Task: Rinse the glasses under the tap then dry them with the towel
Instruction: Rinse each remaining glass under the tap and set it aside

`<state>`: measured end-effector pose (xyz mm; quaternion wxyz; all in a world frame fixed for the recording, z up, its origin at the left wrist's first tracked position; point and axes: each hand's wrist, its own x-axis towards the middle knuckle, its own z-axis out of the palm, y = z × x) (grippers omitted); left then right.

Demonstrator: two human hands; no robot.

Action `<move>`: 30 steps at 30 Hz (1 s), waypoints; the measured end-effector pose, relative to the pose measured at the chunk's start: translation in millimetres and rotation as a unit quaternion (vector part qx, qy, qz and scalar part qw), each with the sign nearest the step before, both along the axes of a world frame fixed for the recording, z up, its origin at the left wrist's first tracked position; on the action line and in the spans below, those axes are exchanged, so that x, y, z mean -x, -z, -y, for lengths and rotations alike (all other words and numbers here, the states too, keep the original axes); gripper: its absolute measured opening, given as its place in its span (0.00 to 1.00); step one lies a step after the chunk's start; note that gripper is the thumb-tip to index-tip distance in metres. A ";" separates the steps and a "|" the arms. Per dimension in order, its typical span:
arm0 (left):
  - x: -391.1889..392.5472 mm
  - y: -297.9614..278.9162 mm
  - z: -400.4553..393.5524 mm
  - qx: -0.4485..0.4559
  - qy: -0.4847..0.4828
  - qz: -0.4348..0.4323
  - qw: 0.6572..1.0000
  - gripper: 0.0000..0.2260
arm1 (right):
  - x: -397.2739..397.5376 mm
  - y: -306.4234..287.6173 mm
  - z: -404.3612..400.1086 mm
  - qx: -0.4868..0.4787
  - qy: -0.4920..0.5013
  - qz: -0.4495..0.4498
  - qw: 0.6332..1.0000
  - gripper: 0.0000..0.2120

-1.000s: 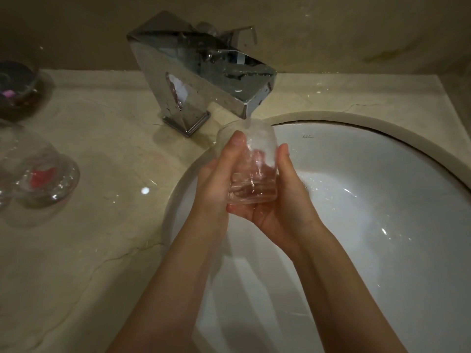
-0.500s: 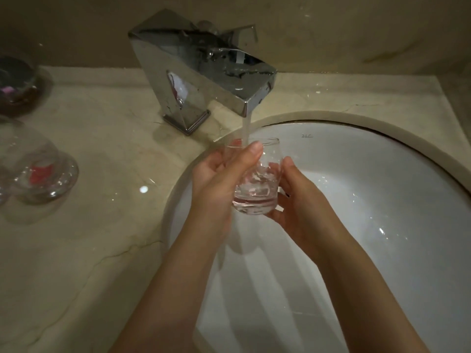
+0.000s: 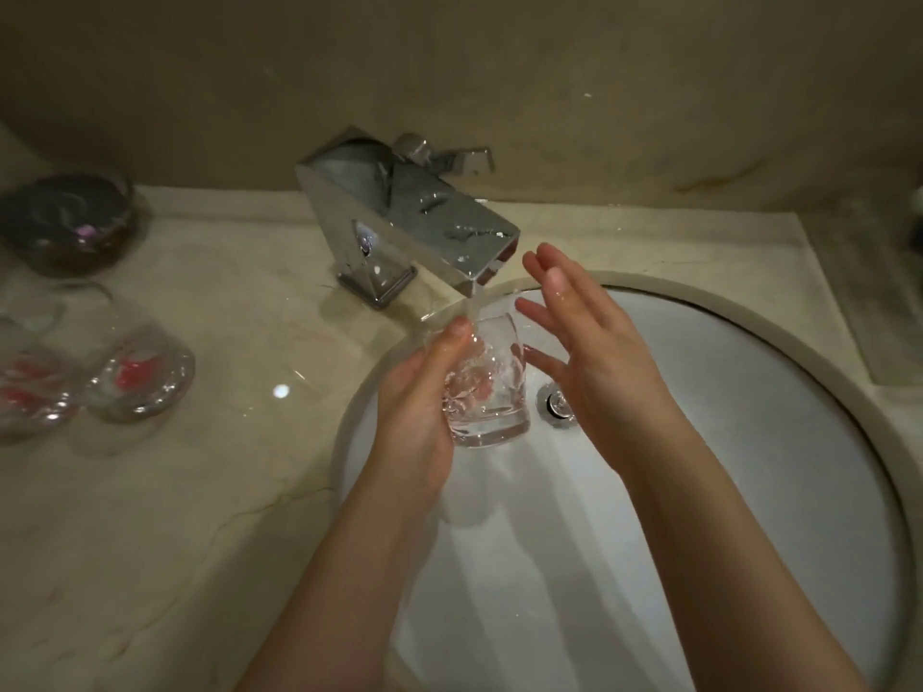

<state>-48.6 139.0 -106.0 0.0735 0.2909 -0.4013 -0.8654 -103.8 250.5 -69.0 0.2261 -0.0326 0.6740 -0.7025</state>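
Glass (image 3: pixel 487 387): centre of frame, upright over the sink (image 3: pixel 749 491), under the tap (image 3: pixel 414 232) stream.
Left hand (image 3: pixel 419 407): grip wrapped round the glass.
Right hand (image 3: pixel 594 352): grip released, fingers straight, beside the glass.
Surface (image 3: pixel 200 491): more glasses (image 3: pixel 140 377) at left.

A white sink basin (image 3: pixel 724 491) is spreading out beneath both hands, and its metal drain (image 3: pixel 555 406) is showing just beside the right hand (image 3: pixel 594 357), on its thumb side. A veined beige marble counter (image 3: pixel 200 516) is stretching away to the outer side of the left hand (image 3: pixel 419 407), with a bright spot of light (image 3: pixel 281 391) glinting on it near that hand. Well beyond the left hand, a dark bowl (image 3: pixel 70 222) is sitting against the brownish wall (image 3: pixel 499 67), with something purple lying in it.
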 end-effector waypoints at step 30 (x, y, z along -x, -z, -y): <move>0.3 -9.6 10.5 -0.005 0.069 0.035 0.997 0.18 | -1.3 -5.8 22.2 -0.014 0.079 0.055 0.995 0.22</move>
